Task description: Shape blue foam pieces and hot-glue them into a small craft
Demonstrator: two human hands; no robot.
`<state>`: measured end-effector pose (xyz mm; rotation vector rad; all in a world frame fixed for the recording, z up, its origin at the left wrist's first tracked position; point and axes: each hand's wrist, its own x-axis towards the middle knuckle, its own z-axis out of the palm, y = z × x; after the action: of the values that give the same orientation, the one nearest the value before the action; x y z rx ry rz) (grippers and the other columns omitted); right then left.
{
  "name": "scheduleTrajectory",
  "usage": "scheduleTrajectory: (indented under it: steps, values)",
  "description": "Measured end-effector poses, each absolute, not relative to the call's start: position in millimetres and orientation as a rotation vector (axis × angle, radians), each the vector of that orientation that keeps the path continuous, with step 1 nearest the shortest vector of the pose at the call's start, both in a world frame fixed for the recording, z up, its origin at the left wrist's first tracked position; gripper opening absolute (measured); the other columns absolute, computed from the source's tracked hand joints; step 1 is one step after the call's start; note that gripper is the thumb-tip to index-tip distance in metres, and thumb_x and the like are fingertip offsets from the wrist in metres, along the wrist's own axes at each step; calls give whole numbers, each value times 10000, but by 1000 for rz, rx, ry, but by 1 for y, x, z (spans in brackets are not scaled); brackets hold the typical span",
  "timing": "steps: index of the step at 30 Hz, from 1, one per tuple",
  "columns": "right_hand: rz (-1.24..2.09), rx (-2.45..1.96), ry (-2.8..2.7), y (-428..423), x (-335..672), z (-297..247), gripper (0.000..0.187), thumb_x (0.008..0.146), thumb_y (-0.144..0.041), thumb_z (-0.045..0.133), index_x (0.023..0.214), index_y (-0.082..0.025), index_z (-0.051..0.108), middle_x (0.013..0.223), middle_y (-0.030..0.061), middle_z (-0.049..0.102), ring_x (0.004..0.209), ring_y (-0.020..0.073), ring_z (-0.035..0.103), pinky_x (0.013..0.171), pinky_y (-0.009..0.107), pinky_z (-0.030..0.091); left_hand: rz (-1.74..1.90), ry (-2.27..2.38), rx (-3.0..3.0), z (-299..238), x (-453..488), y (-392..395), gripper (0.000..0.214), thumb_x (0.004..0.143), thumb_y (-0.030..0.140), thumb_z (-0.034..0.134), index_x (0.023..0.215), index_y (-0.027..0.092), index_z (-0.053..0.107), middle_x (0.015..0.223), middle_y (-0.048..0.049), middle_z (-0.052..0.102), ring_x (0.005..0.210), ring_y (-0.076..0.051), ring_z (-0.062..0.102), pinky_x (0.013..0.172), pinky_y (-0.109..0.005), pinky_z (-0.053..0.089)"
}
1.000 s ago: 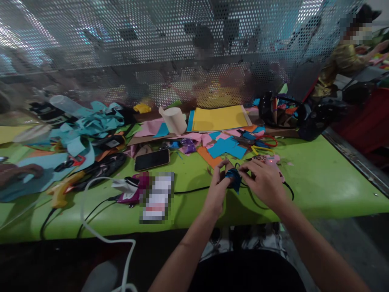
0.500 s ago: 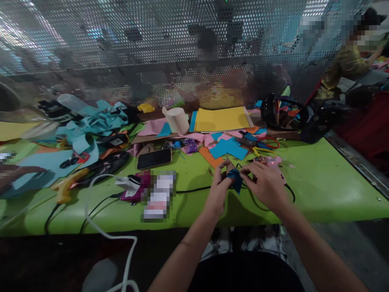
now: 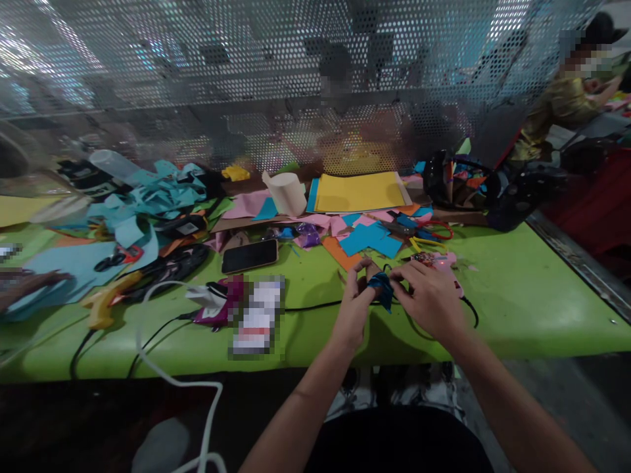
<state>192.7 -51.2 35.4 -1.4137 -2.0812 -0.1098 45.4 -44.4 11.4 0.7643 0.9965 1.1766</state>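
Between my two hands is a small piece of folded dark blue paper [image 3: 382,290], its point hanging downward. My left hand [image 3: 359,295] pinches it from the left with thumb and fingers. On the other side, the fingertips of my right hand [image 3: 426,292] are closed at the paper's right edge. A thin dark loop [image 3: 387,269] rises just above the paper. Close behind my right hand lies a pink glue gun [image 3: 444,261], partly covered by the hand. Blue paper squares [image 3: 371,239] lie beyond my fingers.
A green table [image 3: 532,295] carries a black phone [image 3: 250,256], a yellow glue gun [image 3: 109,302], a white paper roll [image 3: 287,194], yellow sheets [image 3: 359,193] and red-handled pliers [image 3: 436,230]. Cables cross the front. Another person's hand [image 3: 37,286] rests on light blue paper at left.
Both of my hands stay nearly in place, still at the blue paper, which has tilted slightly. The other person's hand at left has shifted a little.
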Motion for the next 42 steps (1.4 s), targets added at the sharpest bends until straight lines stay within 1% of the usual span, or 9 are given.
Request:
scheduleTrajectory:
  steps: [4, 12, 21, 27, 32, 37, 42]
  values:
    - [-128, -1439, -2093, -51, 192, 36, 75, 892, -170, 588, 883, -192, 659, 859, 31, 709, 770, 200, 651, 660, 308, 399, 1169, 999, 757, 12, 46, -45, 591, 662, 148, 604, 1238, 246, 510, 842, 25, 638, 779, -119, 566, 744, -211, 436]
    - [-134, -1519, -2098, -51, 188, 38, 119, 870, -152, 582, 955, -192, 656, 939, 51, 725, 781, 205, 648, 668, 315, 384, 1166, 1007, 806, 10, 47, -45, 593, 647, 144, 610, 1220, 254, 506, 893, 24, 625, 805, -123, 542, 732, -211, 418]
    - [-174, -1524, -2103, -50, 183, 41, 90, 885, -200, 593, 959, -195, 644, 907, 56, 716, 782, 209, 638, 671, 316, 377, 1183, 981, 808, 8, 44, -44, 589, 649, 144, 625, 1217, 258, 514, 914, 19, 632, 819, -127, 541, 756, -226, 426]
    - [-225, -1522, -2121, -50, 179, 43, 82, 891, -200, 583, 958, -195, 629, 896, 61, 703, 785, 216, 627, 676, 329, 373, 1216, 942, 784, 7, 45, -44, 547, 643, 137, 663, 1167, 255, 557, 921, 16, 627, 885, -142, 563, 790, -235, 445]
    - [-223, -1495, -2109, -50, 179, 44, 41, 898, -223, 599, 922, -193, 610, 874, 52, 689, 777, 213, 625, 672, 323, 371, 1209, 908, 758, 6, 45, -44, 561, 647, 141, 671, 1181, 253, 543, 939, 16, 636, 892, -138, 570, 796, -235, 440]
    - [-222, -1474, -2109, -50, 179, 42, 47, 898, -230, 610, 924, -192, 599, 877, 51, 681, 773, 212, 620, 673, 324, 375, 1205, 893, 742, 7, 45, -44, 583, 652, 149, 680, 1205, 247, 522, 929, 16, 639, 856, -129, 563, 780, -232, 435]
    - [-215, -1467, -2115, -50, 180, 42, 39, 909, -233, 599, 922, -198, 591, 872, 54, 683, 770, 211, 618, 682, 323, 377, 1185, 897, 757, 7, 44, -44, 583, 658, 166, 687, 1212, 250, 524, 959, 10, 649, 901, -144, 575, 811, -242, 431]
